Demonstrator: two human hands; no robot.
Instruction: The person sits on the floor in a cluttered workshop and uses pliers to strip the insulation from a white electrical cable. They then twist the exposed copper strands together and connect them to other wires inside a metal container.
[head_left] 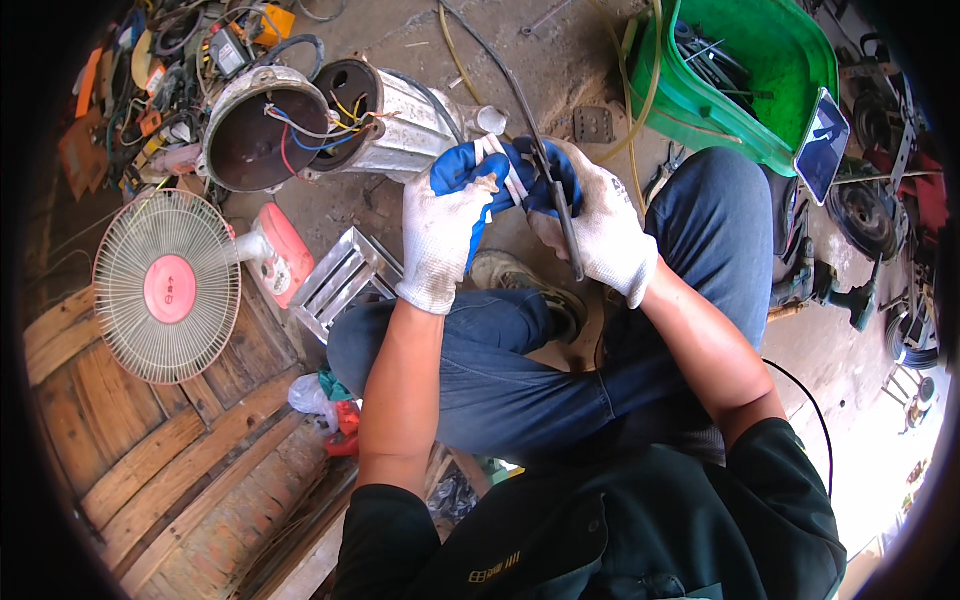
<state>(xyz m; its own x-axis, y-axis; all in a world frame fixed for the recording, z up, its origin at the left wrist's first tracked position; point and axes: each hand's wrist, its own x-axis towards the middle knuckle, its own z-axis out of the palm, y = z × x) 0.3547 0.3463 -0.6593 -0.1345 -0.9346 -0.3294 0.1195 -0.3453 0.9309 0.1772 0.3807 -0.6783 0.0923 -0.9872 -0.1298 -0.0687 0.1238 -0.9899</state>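
Both of my hands wear white work gloves with blue coated palms and meet in front of my knees. My left hand [442, 230] is closed, its fingers pinching a narrow white strip [508, 172] that runs between the two hands. My right hand [597, 222] is closed around a black cable [563, 215], whose thicker end points down toward my lap. The fingertips partly hide where strip and cable meet. Just beyond my left hand lies a grey cast-metal motor housing [400, 125], its open end showing loose coloured wires [318, 132].
A pink and white fan [168, 287] stands at left beside a silver slatted metal frame [345, 278]. Tangled parts and tools [225, 50] fill the far left. At far right sits a green tub [690, 115] with a phone [823, 147] at its edge. A drill [852, 300] lies right.
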